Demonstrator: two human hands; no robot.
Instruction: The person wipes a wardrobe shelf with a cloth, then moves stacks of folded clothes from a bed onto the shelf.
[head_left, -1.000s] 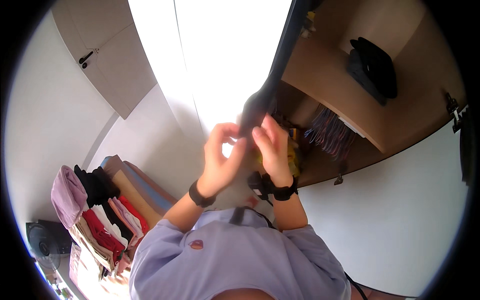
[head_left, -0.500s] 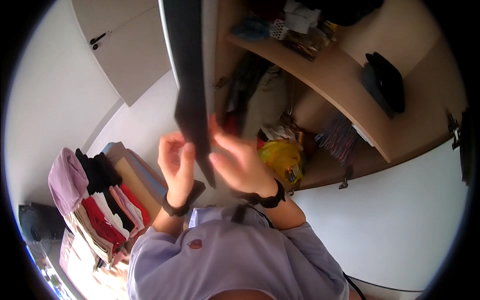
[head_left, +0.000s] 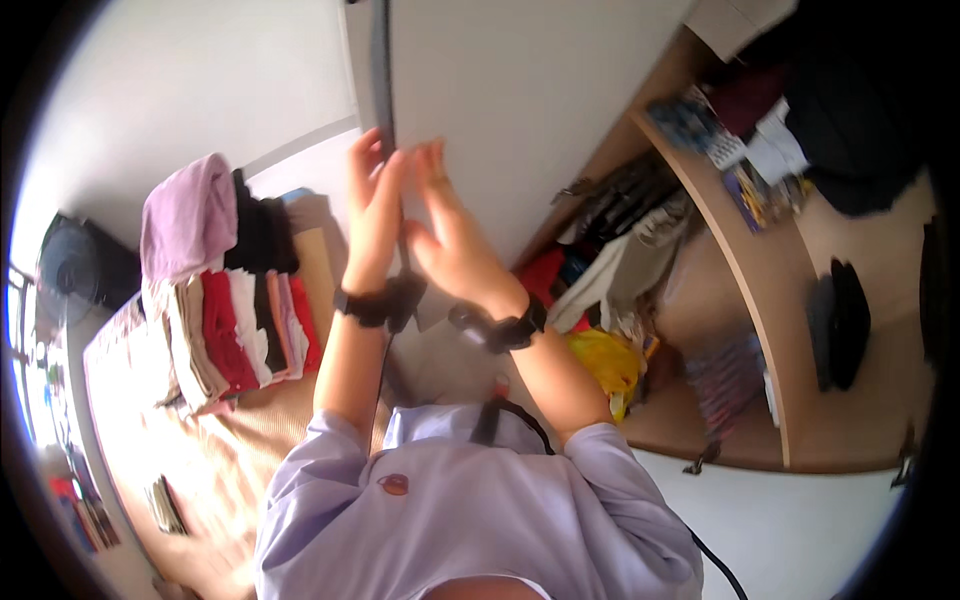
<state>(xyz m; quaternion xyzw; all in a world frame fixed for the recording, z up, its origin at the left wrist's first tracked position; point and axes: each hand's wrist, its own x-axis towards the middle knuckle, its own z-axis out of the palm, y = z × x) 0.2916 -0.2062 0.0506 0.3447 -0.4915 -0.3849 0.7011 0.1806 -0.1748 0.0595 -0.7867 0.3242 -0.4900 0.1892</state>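
Note:
A pale wardrobe door stands swung out ahead of me, its narrow grey edge running down to my hands. My left hand is at this edge, which passes between its bent fingers and its thumb. My right hand is beside it, fingers stretched out against or just before the door's inner face; whether it touches is hard to tell. Both wrists wear black bands. To the right of the door, the open wardrobe holds crumpled clothes and a yellow plastic bag in its lower part.
Folded clothes in several colours lie on a bed at left, with a lilac folded cloth behind them. A black fan-like round device stands at far left. Dark folded items sit on the right shelf.
The door, almost edge-on before, now shows its broad inner face. Both hands are higher in view along its edge. My view has turned left, showing more of the bed.

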